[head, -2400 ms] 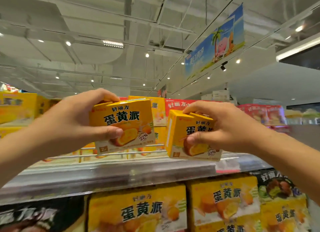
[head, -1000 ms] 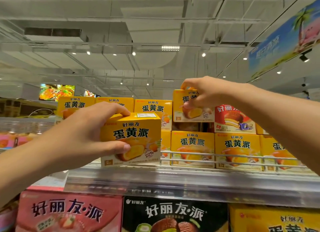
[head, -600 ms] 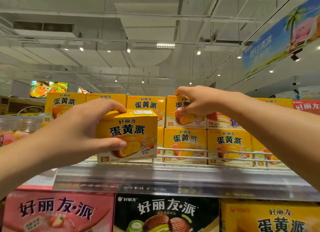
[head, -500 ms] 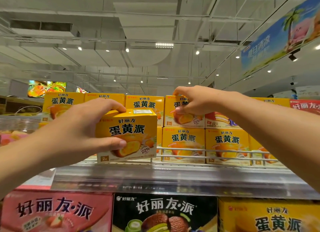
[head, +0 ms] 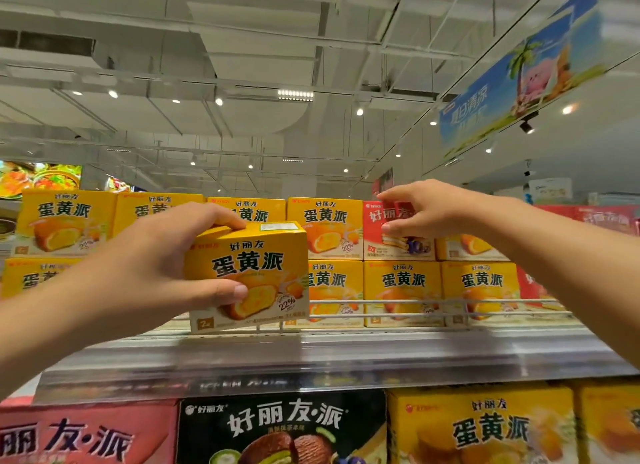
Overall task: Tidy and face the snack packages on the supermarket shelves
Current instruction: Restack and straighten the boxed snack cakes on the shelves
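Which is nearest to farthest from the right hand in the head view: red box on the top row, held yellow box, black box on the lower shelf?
1. Red box: top row, at the right hand, whose fingers reach round it.
2. Held yellow box: to the left, gripped by the left hand in front of the shelf.
3. Black box: lower shelf, far below.

Glossy printed cardboard boxes [head: 403, 292] — behind thin metal rails [head: 433, 307], above a shiny plastic shelf edge [head: 311, 363].

Small yellow cardboard pie box [head: 247, 276] held in front of shelf rail [head: 433, 307]; behind it, two stacked rows of boxes; red cardboard box [head: 391, 231] in upper row, right of centre.
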`<act>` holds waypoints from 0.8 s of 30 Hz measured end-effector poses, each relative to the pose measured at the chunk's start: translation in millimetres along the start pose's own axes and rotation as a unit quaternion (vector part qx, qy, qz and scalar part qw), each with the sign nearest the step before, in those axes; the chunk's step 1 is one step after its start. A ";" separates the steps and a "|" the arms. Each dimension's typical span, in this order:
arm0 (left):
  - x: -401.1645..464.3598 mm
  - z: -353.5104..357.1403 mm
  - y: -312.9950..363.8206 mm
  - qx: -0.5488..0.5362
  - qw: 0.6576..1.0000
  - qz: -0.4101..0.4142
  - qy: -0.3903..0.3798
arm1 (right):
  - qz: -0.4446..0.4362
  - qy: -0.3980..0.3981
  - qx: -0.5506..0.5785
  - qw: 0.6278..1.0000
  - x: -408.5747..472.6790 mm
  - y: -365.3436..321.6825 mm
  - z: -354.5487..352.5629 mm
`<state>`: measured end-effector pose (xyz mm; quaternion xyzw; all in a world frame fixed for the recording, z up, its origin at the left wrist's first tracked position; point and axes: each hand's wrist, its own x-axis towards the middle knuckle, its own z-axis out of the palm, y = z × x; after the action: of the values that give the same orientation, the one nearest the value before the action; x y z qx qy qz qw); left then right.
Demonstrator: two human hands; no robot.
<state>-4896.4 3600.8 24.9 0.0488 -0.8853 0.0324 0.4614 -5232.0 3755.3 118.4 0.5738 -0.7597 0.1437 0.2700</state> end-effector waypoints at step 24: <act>5.2 0.0 17.7 -0.067 0.997 0.017 0.037 | -0.007 0.118 0.075 0.990 -70.6 -34.1 -54.4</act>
<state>-4901.4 3618.1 28.9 0.0014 -0.8684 -0.0167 0.4956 -5172.4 3829.9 119.0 0.5769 -0.7055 0.2649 0.3150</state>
